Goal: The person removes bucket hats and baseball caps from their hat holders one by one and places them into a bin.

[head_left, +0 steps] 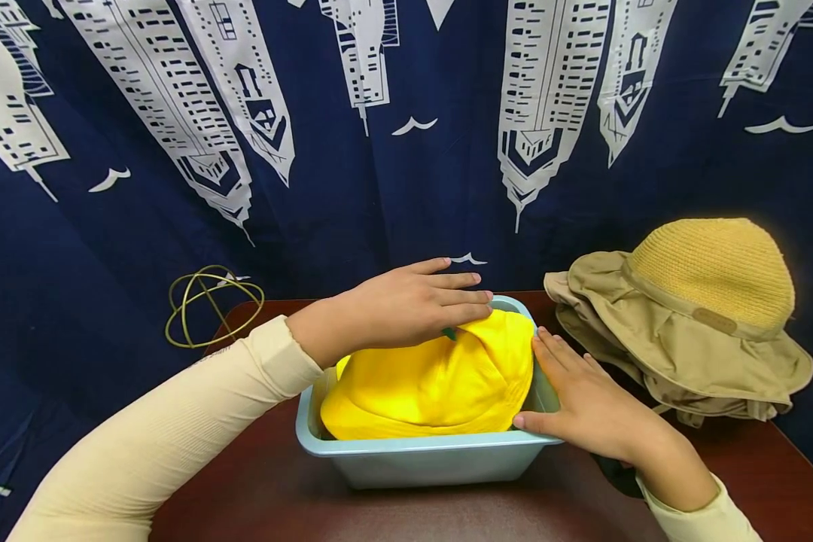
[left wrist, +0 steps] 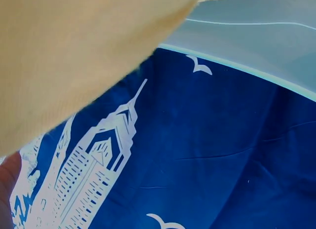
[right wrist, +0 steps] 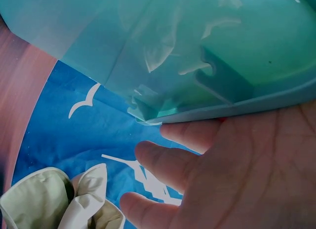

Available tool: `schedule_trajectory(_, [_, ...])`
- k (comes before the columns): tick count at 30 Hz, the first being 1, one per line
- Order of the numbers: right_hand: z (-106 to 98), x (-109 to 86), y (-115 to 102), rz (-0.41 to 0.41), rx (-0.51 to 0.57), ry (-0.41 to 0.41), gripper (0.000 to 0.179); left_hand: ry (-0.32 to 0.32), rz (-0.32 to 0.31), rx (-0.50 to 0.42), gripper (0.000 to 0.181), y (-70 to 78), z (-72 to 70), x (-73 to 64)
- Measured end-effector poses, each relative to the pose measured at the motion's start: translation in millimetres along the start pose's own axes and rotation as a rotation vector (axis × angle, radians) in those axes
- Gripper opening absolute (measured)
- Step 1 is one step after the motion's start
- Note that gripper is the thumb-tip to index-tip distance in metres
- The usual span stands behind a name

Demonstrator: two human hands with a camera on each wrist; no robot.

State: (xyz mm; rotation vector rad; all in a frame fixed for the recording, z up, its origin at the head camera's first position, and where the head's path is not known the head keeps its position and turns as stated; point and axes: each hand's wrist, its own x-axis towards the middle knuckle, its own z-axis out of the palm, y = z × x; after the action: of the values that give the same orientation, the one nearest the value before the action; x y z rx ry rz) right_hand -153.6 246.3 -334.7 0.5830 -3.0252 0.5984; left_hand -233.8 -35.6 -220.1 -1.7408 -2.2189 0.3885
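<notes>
A pale blue plastic basin (head_left: 433,463) stands on the table, and a bright yellow cloth hat (head_left: 433,391) fills most of its inside. Above the far part of the hat, my left hand (head_left: 413,301) reaches across with straight fingers and its back upward; whether it touches the hat I cannot tell. My right hand (head_left: 589,406) lies at the basin's right end, the thumb at the near corner of the rim and the other fingers stretched along the outside. In the right wrist view the fingers (right wrist: 168,162) extend below the basin rim (right wrist: 237,109). A small green bit shows on the hat.
Several beige brimmed hats (head_left: 684,339) are stacked at the right, topped by a straw-coloured crown (head_left: 718,271). At the left back stands a gold wire frame (head_left: 186,309). A navy curtain (head_left: 433,203) printed with white buildings hangs behind the dark red table (head_left: 257,482).
</notes>
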Motion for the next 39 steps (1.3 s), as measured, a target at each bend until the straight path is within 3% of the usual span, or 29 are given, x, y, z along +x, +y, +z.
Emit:
schedule_trajectory(9, [2.9,1.2,1.2,-0.011,-0.029,0.027,0.111,-0.045,0.014,-0.015,0.053,4.5,28.4,-6.8])
schedule_trajectory(16, [2.8,0.6,1.3,-0.008,-0.023,0.027,0.111,-0.075,0.013,-0.056,0.051,9.3,47.5,-3.2])
schedule_trajectory(22, [2.2,-0.7,1.8,-0.02,-0.029,0.035,0.11,-0.197,-0.015,-0.05,0.051,13.4,64.3,-0.6])
schedule_trajectory(29, [1.3,-0.1,0.8,-0.033,-0.038,0.04,0.111,-0.323,-0.053,-0.105,0.06,15.2,81.8,-2.4])
schedule_trajectory(34, [1.8,0.5,0.3,-0.024,-0.032,0.034,0.111,-0.325,-0.056,-0.1,0.062,14.4,83.2,-4.3])
schedule_trajectory(39, [2.5,1.4,0.3,-0.015,-0.028,0.027,0.11,-0.254,-0.044,-0.044,0.059,10.4,69.2,-9.5])
